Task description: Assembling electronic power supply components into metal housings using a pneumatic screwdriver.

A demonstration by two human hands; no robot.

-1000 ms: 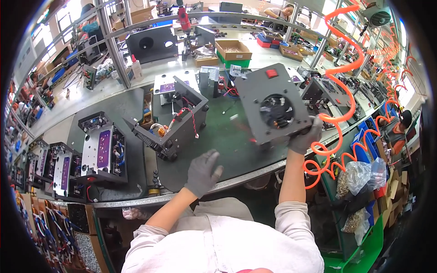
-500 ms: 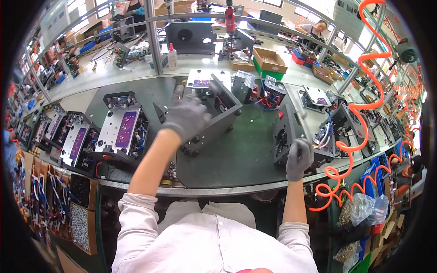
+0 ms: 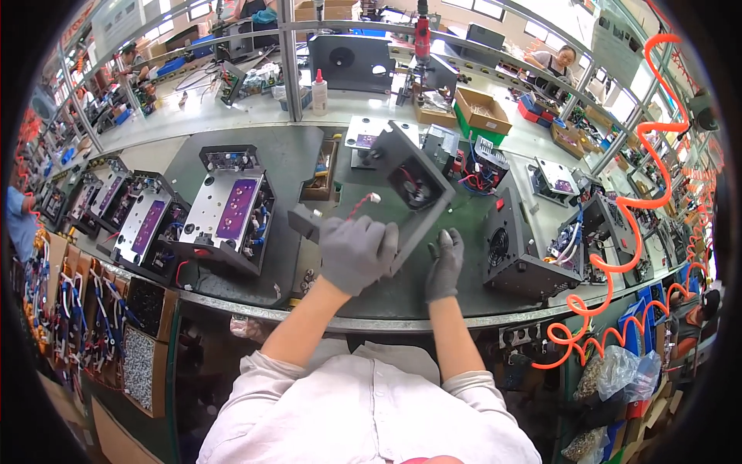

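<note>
My left hand (image 3: pixel 357 254), in a grey glove, is closed on the lower left part of a dark bent metal panel (image 3: pixel 442 205). The panel is tilted up off the bench mat, and a fan (image 3: pixel 417 185) shows in its opening. Above my left fingers stands a short red wire with a white connector (image 3: pixel 374 198). My right hand (image 3: pixel 445 267), gloved too, is just right of the panel's lower edge, apart from it. Its fingers are curled toward the thumb; anything between them is hidden. Farther right stands a black housing (image 3: pixel 525 251) with a round fan grille.
Several units with silver plates and purple boards (image 3: pixel 236 209) line the left. Behind the panel are a silver-plated part (image 3: pixel 363 131) and a wired power module (image 3: pixel 485 166). An orange coiled hose (image 3: pixel 618 267) hangs at right. A person (image 3: pixel 553 68) sits across the bench.
My left hand has moved down and taken hold of the panel, which is now lifted and tilted. My right hand has moved left, away from the black housing. The view has shifted slightly.
</note>
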